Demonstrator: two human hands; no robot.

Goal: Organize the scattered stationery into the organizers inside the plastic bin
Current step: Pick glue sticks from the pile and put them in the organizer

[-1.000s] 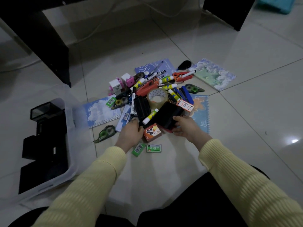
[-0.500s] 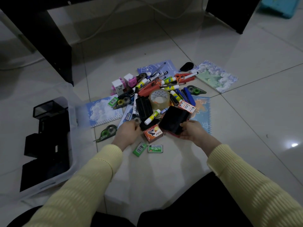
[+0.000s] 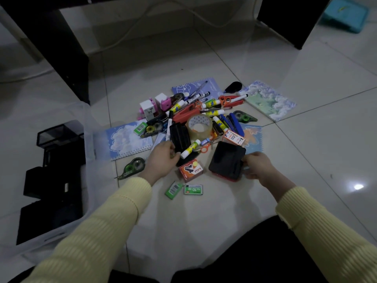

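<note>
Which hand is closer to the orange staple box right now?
Left. The left hand, gripping a black case, sits just left of the orange staple box; the right hand is farther right, holding the black square box that lies between them.

From my end, both arms are covered by long sleeves of pale yellow ribbed knit. The left sleeve [image 3: 98,227] and the right sleeve [image 3: 326,231] each end in a closer-fitting cuff at the wrist. The left hand [image 3: 163,158] and the right hand [image 3: 259,166] are bare, and a plain black garment [image 3: 234,260] covers the lap at the near edge of the floor.
</note>
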